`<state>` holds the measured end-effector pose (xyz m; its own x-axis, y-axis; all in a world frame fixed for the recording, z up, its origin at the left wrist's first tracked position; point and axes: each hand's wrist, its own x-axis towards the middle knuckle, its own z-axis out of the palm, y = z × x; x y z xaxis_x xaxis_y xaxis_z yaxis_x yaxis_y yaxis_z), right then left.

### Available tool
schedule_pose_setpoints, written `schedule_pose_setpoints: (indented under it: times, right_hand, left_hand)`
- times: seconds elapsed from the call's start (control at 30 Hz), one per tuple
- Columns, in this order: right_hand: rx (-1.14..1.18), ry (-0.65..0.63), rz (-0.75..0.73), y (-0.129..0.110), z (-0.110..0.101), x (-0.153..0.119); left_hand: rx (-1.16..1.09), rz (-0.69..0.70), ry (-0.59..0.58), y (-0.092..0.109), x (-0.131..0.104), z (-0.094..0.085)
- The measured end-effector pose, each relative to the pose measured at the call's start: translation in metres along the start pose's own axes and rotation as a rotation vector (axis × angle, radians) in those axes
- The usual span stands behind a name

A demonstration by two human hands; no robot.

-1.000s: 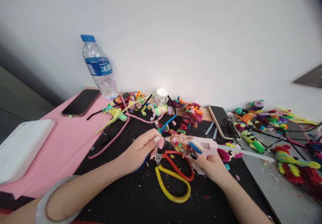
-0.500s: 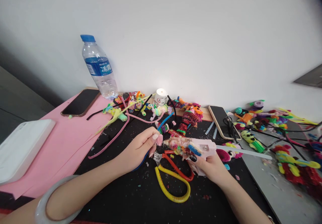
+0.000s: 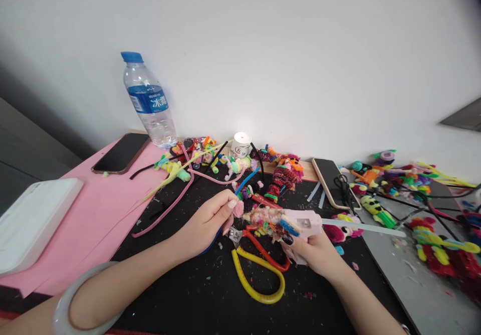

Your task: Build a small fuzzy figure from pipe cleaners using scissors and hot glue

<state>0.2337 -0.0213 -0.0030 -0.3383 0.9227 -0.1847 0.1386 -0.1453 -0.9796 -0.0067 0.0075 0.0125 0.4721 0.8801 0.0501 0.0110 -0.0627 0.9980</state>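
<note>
My left hand (image 3: 216,217) is closed in a pinch on a blue pipe cleaner (image 3: 246,180), whose upper end sticks out past the thumb. At the fingertips is a small pink fuzzy piece (image 3: 238,208). My right hand (image 3: 311,249) grips a pale pink hot glue gun (image 3: 306,223) by its handle, and fluff and glue coat its front. The gun's nozzle points left, close to the pink piece; whether they touch I cannot tell. From its rear runs a long clear glue stick (image 3: 364,226). Beneath both hands lie scissors (image 3: 276,295) with red and yellow handles.
Fuzzy pipe-cleaner figures (image 3: 280,179) and loose stems line the back near a white paper cup (image 3: 241,144). A water bottle (image 3: 150,104), a phone (image 3: 120,153) and a white box (image 3: 37,222) stand left. Another phone (image 3: 334,182) and more figures (image 3: 378,212) lie right.
The glue gun has tilted and dropped slightly at its front, its nozzle now a little lower beside the pink piece. My left hand has barely moved.
</note>
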Motion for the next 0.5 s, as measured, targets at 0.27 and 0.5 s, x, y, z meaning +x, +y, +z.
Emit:
schedule_pose_setpoints:
  times: [0.27,0.5]
  right_hand:
    - [-0.069,0.054,0.01,-0.01,0.002,0.0]
    - [-0.08,0.161,-0.007,-0.012,0.005,-0.002]
  left_hand:
    - [0.021,-0.001,-0.026,0.001,-0.001,0.0]
    - [0.045,0.013,-0.056,0.001,-0.001,0.0]
